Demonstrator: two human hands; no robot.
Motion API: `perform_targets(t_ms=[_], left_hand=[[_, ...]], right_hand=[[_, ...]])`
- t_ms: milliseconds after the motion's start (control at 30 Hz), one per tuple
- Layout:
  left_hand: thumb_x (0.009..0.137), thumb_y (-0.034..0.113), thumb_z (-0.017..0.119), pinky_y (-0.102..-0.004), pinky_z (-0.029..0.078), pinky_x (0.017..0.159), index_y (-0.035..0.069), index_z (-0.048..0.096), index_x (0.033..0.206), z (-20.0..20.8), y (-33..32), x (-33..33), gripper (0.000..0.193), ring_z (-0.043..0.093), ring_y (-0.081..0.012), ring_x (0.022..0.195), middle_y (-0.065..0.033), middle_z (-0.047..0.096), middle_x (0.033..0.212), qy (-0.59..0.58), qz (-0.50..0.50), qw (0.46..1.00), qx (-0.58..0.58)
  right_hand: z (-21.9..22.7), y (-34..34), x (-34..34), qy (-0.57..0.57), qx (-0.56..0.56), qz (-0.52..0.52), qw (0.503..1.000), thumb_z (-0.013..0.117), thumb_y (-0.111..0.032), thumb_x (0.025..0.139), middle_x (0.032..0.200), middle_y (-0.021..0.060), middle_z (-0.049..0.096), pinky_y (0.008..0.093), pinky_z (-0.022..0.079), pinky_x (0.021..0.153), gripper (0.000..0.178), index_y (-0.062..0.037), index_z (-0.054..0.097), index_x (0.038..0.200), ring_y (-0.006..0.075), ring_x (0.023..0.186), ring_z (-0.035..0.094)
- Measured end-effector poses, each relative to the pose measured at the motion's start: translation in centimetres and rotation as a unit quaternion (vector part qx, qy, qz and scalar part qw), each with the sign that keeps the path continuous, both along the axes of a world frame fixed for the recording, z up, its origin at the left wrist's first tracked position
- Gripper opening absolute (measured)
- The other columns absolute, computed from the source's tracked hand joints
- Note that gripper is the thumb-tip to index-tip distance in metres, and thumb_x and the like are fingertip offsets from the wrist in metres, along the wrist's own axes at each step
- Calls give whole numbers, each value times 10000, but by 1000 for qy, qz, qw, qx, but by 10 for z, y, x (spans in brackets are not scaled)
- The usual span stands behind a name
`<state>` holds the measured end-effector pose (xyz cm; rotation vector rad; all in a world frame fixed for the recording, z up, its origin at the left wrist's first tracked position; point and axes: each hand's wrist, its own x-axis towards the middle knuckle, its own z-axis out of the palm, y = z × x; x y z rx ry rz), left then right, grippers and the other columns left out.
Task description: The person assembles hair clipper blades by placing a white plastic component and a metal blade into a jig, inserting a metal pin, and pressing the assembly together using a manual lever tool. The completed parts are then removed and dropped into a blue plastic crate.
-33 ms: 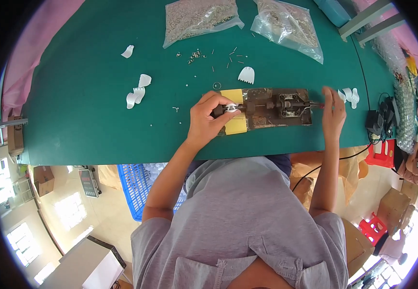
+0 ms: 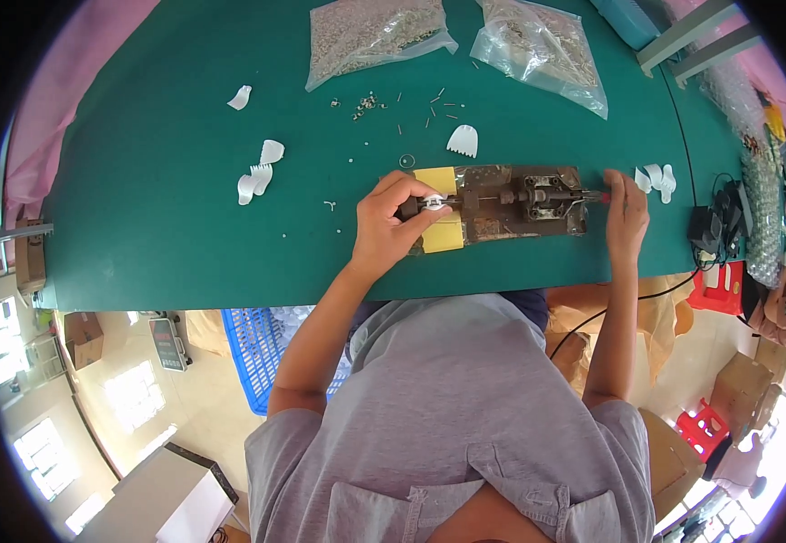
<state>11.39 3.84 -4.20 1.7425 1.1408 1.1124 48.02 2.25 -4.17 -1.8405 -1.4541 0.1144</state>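
Observation:
My left hand pinches a small white plastic piece between thumb and fingertips. It holds the piece against the left end of a dark metal clamping fixture, over a yellow patch. At the other end, my right hand has its fingers bent around the red tip of the clamp's handle; its thumb is hard to make out. A white scalloped piece lies just beyond the fixture. Several small metal rings and thin pins are scattered farther off.
Two clear bags of small metal parts lie at the far side of the green table. White curved pieces rest at left and right. Black adapters and cables sit at the right edge. A blue basket stands below.
My right hand's fingertips have come down slightly around the red handle tip. The left hand and the white piece stay put.

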Motion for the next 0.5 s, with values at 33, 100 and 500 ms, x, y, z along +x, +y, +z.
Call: perform_targets(t_ms=[33,100,500], left_hand=[[798,-6,887,-247,464,660,26,733,935,-2,0,0,209,604,-92,787,-22,683,907,3,0,1000,-1],[798,-18,884,-243,439,639,25,725,914,-6,0,0,201,587,-83,768,-21,693,902,-10,3,1000,22],[791,38,901,-257,438,616,36,741,919,-8,0,3,205,572,-96,738,-19,684,885,-21,11,999,29]], right_hand=[[-5,-1,9,3,-1,0,1000,567,-237,1090,1034,89,760,370,527,845,271,-49,761,1105,263,903,654],[-11,-2,21,16,-46,30,998,556,-248,1099,919,75,711,385,497,800,314,-12,719,972,242,838,603],[55,28,-33,580,143,288,749,414,-303,1155,582,-44,354,274,233,469,392,-34,611,948,59,507,290]])
